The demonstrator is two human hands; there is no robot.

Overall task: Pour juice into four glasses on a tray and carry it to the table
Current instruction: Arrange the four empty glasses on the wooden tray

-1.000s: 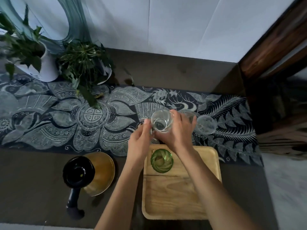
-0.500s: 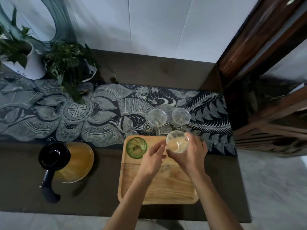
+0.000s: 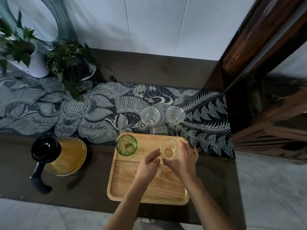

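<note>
Clear glass (image 3: 169,151) at far-R corner of wooden tray (image 3: 149,191), gripped by R hand (image 3: 182,161), L hand (image 3: 148,165) loose & empty just beside, green glass (image 3: 126,145) at far-L corner, 2 more glasses (image 3: 150,115) (image 3: 175,115) on patterned cloth (image 3: 99,117) beyond, juice jug (image 3: 66,155) to L on counter (image 3: 93,185).

Matt wooden tray (image 3: 132,185), clear glossy glass (image 3: 169,147), seemingly cloth runner (image 3: 99,117).
</note>
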